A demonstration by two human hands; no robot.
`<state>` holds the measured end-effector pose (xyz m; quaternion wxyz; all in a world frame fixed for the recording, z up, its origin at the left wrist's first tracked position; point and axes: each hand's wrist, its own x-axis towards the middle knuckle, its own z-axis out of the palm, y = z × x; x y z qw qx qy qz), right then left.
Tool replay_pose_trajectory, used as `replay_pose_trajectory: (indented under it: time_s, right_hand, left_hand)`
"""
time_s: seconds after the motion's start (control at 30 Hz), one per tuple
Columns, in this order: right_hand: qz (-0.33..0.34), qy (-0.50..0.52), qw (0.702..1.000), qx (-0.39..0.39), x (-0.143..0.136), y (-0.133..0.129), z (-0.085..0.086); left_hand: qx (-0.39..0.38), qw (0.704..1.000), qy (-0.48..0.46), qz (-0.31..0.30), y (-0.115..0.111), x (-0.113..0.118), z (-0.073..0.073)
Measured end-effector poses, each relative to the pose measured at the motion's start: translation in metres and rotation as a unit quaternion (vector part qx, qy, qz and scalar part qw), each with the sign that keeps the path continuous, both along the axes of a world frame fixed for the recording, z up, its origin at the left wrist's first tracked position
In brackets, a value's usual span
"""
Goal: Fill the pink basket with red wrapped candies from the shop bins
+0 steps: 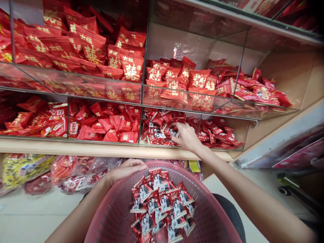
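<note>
Already holding about twenty red packets (164, 204), too overlapped for exact counting, in one pink basket (107, 211); resting the left hand (128, 168) on its rim, with no telling whether gripping. Reaching the right hand (186, 135), thumb and fingers spread, over many matching packets (155, 134) remaining uncounted in one lower-shelf compartment (139, 128).

Small rectangular red-and-white foil packets (164, 202) lie in a round pink plastic basket (111, 206) before a glass-and-wood shelf (76, 147). Large rectangular red foil packets (91, 45) sit in its upper left; below, left of the basket, lies a yellow plastic bag (24, 170).
</note>
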<state>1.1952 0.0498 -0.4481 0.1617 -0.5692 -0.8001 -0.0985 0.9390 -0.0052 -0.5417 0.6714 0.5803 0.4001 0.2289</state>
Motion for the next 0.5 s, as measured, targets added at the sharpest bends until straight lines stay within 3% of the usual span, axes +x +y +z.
replay_pose_trajectory:
  time_s: [0.17, 0.33, 0.5]
  right_hand:
    - [0.014, 0.041, 0.999, 0.027, 0.014, -0.012, 0.007]
    - [0.059, 0.150, 0.985, 0.052, 0.009, -0.053, 0.006]
    - [0.105, 0.278, 0.951, -0.084, -0.015, -0.108, -0.018]
  left_hand:
    - [-0.003, 1.000, 0.000, -0.001, 0.000, 0.002, 0.002]
    - [-0.012, 1.000, -0.006, 0.003, -0.001, 0.002, 0.003]
    - [-0.029, 1.000, -0.006, 0.010, -0.003, 0.001, 0.008]
